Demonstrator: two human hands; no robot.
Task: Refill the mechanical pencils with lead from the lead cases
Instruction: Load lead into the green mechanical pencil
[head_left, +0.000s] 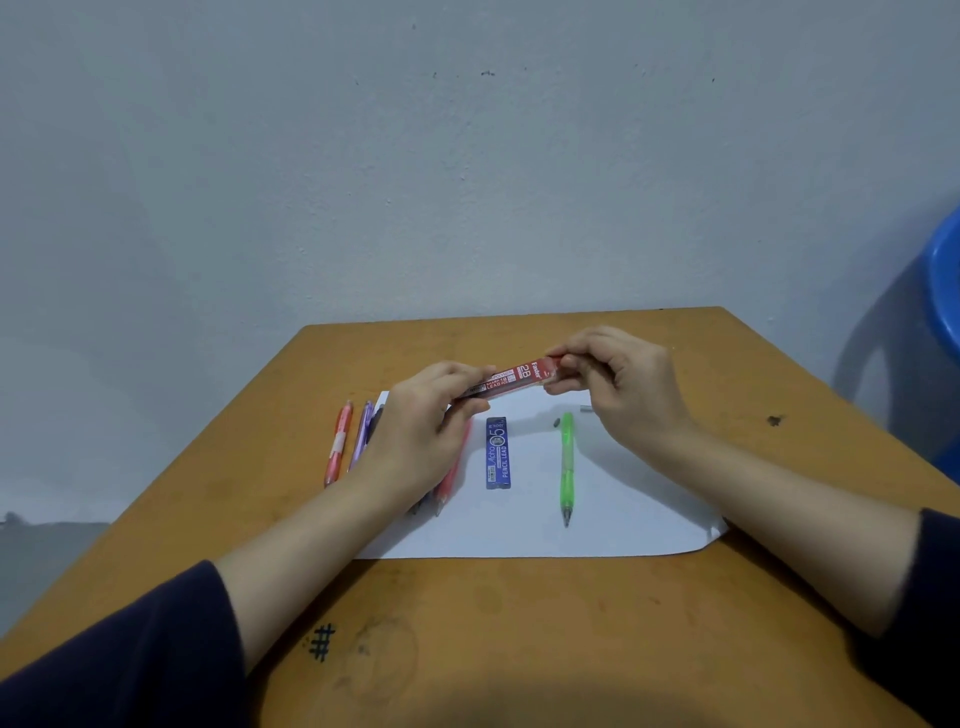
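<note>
Stage: early, judged | left grip clasps red lead case, right grip pinches its cap end, over paper's 12 o'clock | blue lead case lies mid-paper | green pencil at its 3 o'clock, other pencils at 9 | no lead visibly loaded

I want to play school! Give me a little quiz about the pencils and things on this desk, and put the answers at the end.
1. True or false: the blue lead case lies flat on the white paper.
2. Fill in the missing word: the green pencil lies to the ___ of the blue lead case, from the person's side.
3. What do the left hand and the right hand hold between them? A, the green pencil. B, the red lead case. C, the blue lead case.

Key: 1 true; 2 right; 3 B.
</note>
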